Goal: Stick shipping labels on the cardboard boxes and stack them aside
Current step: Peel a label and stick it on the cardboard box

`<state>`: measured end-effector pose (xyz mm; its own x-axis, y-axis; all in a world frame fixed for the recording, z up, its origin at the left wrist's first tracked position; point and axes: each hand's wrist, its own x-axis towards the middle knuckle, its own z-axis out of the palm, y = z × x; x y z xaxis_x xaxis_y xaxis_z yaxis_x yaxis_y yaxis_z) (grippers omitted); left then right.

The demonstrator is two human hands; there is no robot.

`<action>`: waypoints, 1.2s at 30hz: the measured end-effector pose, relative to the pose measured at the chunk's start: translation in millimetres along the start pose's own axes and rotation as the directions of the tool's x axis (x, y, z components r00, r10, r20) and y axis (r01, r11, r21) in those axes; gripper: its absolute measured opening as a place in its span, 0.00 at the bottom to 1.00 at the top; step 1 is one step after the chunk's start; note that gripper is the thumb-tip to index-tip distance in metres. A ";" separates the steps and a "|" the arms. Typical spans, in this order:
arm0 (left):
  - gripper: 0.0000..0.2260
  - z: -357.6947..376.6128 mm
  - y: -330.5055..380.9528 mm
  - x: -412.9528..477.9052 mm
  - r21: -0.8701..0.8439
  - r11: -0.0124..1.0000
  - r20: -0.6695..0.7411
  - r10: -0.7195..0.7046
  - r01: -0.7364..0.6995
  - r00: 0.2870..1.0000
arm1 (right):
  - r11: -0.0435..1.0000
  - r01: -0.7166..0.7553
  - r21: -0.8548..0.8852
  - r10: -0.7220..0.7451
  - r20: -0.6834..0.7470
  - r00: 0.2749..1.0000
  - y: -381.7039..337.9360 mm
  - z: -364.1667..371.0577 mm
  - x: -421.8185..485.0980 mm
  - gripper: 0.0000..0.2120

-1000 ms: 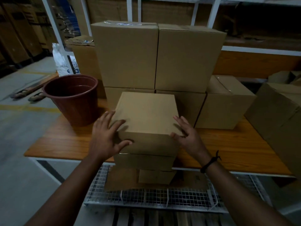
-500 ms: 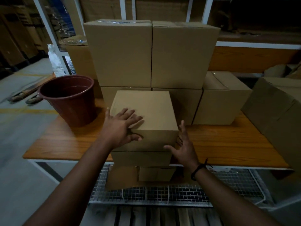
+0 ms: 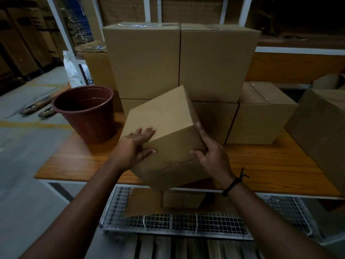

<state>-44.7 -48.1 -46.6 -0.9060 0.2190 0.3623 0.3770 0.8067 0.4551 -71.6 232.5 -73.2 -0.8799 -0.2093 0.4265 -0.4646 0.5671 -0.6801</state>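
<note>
Head view: my left hand (image 3: 133, 149) and right hand (image 3: 212, 157) grip the tilted cardboard box (image 3: 168, 116), apparently reorienting it; labelling next needs a face upward.

Brown bucket (image 3: 87, 126) upright at left end of wooden table (image 3: 270, 165); white bag (image 3: 70, 71) behind; wire rack (image 3: 186, 224) below table's near edge.

Dim warehouse, wooden table (image 3: 270, 165), shelving (image 3: 298, 51)

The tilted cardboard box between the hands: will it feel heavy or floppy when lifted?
Probably light: the cardboard box is held tilted by just the left hand and right hand at its edges. Likely stiff: its faces look flat.
</note>
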 end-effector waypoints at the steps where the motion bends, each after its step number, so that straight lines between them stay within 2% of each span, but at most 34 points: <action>1: 0.33 -2.4 -0.1 -1.7 -0.003 1.000 -0.020 -0.016 0.016 1.000 | 0.999 0.030 -0.046 -0.030 -0.014 0.999 -6.3 -2.9 3.6 0.45; 6: 0.42 -15.8 31.2 4.4 0.146 0.989 -0.034 -0.024 0.029 0.999 | 0.953 0.137 -0.270 -0.139 0.010 0.990 -34.5 10.7 2.3 0.44; 9: 0.42 -29.5 61.9 20.9 0.289 0.957 -0.035 0.027 -0.016 0.999 | 0.959 0.197 -0.203 -0.196 0.027 0.980 -47.1 22.9 3.8 0.37; 11: 0.35 -37.0 61.4 26.2 0.321 0.946 -0.055 0.066 -0.045 0.996 | 0.984 0.149 -0.095 -0.145 0.050 0.988 -44.5 24.3 6.1 0.34; 14: 0.29 -42.6 37.4 20.1 0.210 0.977 -0.073 0.061 -0.045 0.995 | 0.989 0.006 -0.145 0.009 0.102 0.995 -20.9 21.0 -0.3 0.42; 16: 0.30 -44.5 20.9 11.9 0.108 0.994 -0.097 0.022 -0.012 0.995 | 0.970 -0.172 -0.170 0.193 0.116 0.974 0.1 20.6 -7.0 0.46; 18: 0.31 -47.2 7.7 5.5 0.033 0.999 -0.129 -0.001 0.005 0.992 | 0.944 -0.320 -0.076 0.329 0.172 0.929 13.7 23.1 -10.5 0.48; 19: 0.31 -48.7 3.0 3.3 0.003 1.000 -0.147 -0.004 0.005 0.989 | 0.939 -0.344 0.002 0.337 0.202 0.920 17.2 25.5 -10.1 0.48; 21: 0.32 -51.3 -2.1 0.2 -0.042 0.999 -0.185 -0.012 0.005 0.983 | 0.941 -0.308 0.139 0.269 0.239 0.933 15.8 29.7 -8.0 0.47; 23: 0.30 -52.0 -5.7 -4.2 -0.083 0.997 -0.237 -0.016 -0.004 0.971 | 0.950 -0.260 0.172 0.219 0.222 0.950 8.1 31.0 -4.8 0.46; 26: 0.28 -45.0 -12.3 -15.0 -0.209 0.977 -0.321 -0.040 -0.030 0.946 | 0.980 -0.175 0.093 0.163 0.128 0.978 2.0 23.3 0.5 0.45; 29: 0.25 -27.3 -20.1 -21.6 -0.391 0.921 -0.340 -0.140 -0.004 0.930 | 0.993 -0.118 -0.006 0.118 0.080 0.990 -0.8 6.3 3.1 0.44; 31: 0.24 -12.2 -24.6 -22.4 -0.471 0.882 -0.316 -0.194 0.024 0.929 | 0.989 -0.120 -0.082 0.127 0.074 0.989 -2.4 -4.4 3.7 0.44; 36: 0.25 18.8 -31.8 -22.7 -0.547 0.832 -0.213 -0.245 0.092 0.946 | 0.965 -0.165 -0.202 0.187 0.096 0.978 8.2 -11.1 -3.0 0.43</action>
<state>-39.7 -68.5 -84.6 -0.9081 -0.1071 0.4048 0.3358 0.3911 0.8569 -71.7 246.6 -73.4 -0.9567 -0.1749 0.2326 -0.2833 0.7431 -0.6062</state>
